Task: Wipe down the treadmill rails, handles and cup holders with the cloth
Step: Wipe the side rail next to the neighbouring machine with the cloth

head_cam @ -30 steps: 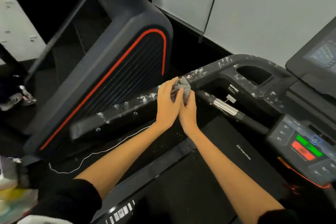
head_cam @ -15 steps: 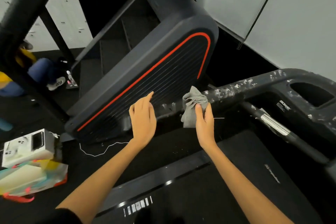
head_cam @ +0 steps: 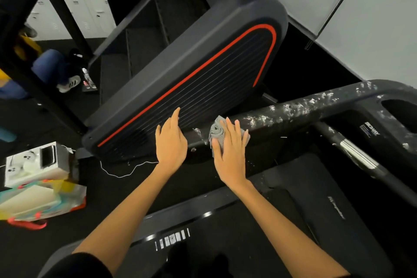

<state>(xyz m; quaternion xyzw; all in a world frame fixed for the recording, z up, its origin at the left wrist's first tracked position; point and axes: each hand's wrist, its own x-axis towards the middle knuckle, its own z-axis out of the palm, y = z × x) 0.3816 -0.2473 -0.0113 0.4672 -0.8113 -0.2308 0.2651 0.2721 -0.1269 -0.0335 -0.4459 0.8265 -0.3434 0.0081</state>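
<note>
The treadmill's left rail [head_cam: 293, 111] runs from centre to upper right, black and flecked with white residue. My right hand [head_cam: 230, 153] presses a crumpled grey cloth [head_cam: 217, 133] flat against the near end of that rail. My left hand [head_cam: 171, 142] rests beside it on the rail's end, fingers straight and together, holding nothing. A cup holder opening [head_cam: 401, 108] shows at the far right edge. A handle bar [head_cam: 352, 153] with a silver sensor section slopes down on the right, also speckled white.
A neighbouring machine with a red-striped dark side panel [head_cam: 191, 79] stands just beyond the rail. A white box [head_cam: 33, 162] on a colourful bag [head_cam: 38, 205] lies on the floor at left. A seated person's leg and shoe [head_cam: 67, 83] show far left. The treadmill belt [head_cam: 316, 210] lies below.
My right hand has flattened the cloth onto the rail's end instead of holding it up loosely. The left hand stays open beside it. My head has turned further left.
</note>
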